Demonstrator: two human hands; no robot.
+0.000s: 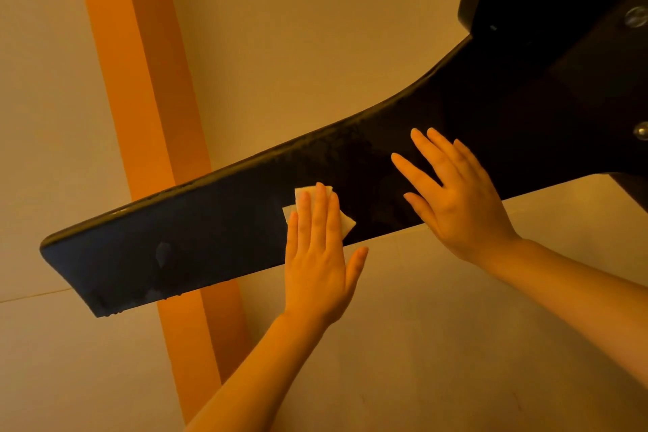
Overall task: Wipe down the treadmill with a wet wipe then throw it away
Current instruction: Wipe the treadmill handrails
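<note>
- One treadmill (196, 238): a long black panel of it runs from the near left up to the far right, where it widens into a bulkier black body. Its surface shows damp smears and droplets, thickest along the upper edge and near the left end.
- One orange stripe (140, 88) runs down the pale surface behind the treadmill, passing behind the panel at its left part and coming out again below it.
- Two hands, both bare, both reaching in from the near right.
- The right hand (459, 200) lies flat on the black panel, fingers straight and spread wide, holding nothing; it sits to the right of the other hand and apart from it.
- The left hand (319, 263) is also flat, its fingers straight and close together, the thumb out to the right, and it presses on the wet wipe.
- One wet wipe (349, 225): a small white piece, lying on the panel about midway along it, directly under the left hand's fingers. Only its corners show, one past the fingertips on the far side, one to the left, one to the right of the fingers.
- Two round metal bolts (636, 16) sit on the black body at the far right, one above the other.
</note>
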